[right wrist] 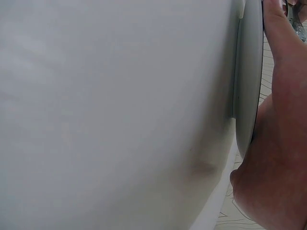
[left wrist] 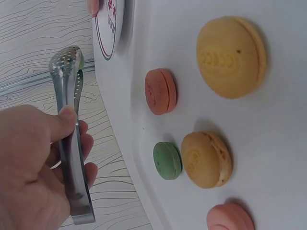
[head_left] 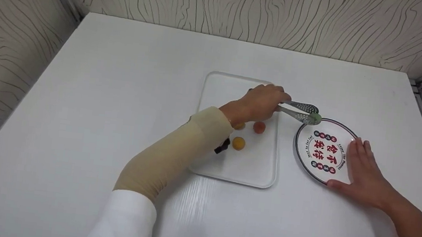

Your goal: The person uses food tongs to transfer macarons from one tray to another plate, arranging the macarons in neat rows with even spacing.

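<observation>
My left hand (head_left: 261,102) grips metal tongs (left wrist: 74,163) with perforated ends, above the right side of a white tray (head_left: 249,167). Between the tong tips is a green macaron (head_left: 315,119), over the far-left rim of a round white plate (head_left: 344,134) with red and dark lettering. My right hand (head_left: 365,178) rests against the plate's right and near rim, fingers straight and thumb spread apart. On the tray lie an orange-red macaron (left wrist: 160,91), a yellow one (left wrist: 228,57), a green macaron (left wrist: 167,160), a tan macaron (left wrist: 206,160) and a pink macaron (left wrist: 228,218).
Tray and plate stand side by side on a white table (head_left: 90,113). A wood-grain patterned panel (head_left: 245,12) rises behind the far edge, with another at the left. My left forearm crosses above the tray and hides part of it in the head view.
</observation>
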The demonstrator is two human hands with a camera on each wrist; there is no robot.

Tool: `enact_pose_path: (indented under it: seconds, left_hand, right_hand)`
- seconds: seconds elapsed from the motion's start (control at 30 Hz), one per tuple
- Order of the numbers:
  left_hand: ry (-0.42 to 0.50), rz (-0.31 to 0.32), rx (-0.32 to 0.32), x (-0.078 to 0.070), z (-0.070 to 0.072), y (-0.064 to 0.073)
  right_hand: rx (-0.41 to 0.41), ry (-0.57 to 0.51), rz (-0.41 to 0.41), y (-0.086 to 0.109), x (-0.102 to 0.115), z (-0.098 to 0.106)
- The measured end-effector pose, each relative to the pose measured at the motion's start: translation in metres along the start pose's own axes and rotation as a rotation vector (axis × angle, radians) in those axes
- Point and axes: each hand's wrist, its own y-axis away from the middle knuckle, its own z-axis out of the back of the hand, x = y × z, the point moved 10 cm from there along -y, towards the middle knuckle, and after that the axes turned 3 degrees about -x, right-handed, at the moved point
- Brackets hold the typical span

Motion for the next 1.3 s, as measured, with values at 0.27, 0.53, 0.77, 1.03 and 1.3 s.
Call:
enact_pose_path:
  seconds: [0.27, 0.53, 0.77, 1.03, 1.3]
  left_hand:
    - [-0.033, 0.022, 0.043, -0.014, -0.012, -0.014]
    - [-0.045, 0.058, 0.073, -0.032, -0.022, -0.026]
    - [-0.131, 0.037, 0.067, -0.048, -0.031, -0.037]
    - [-0.223, 0.024, 0.076, -0.066, -0.04, -0.044]
    - [-0.246, 0.049, 0.079, -0.07, -0.047, -0.048]
  right_hand:
    - [0.011, 0.006, -0.01, 0.0, -0.001, -0.002]
    - [0.009, 0.007, -0.003, 0.0, -0.001, -0.001]
    - [0.013, -0.004, -0.004, 0.0, -0.002, -0.002]
    - [0.002, 0.002, 0.007, 0.001, -0.002, -0.001]
    - [0.001, 0.002, 0.005, 0.001, -0.001, -0.001]
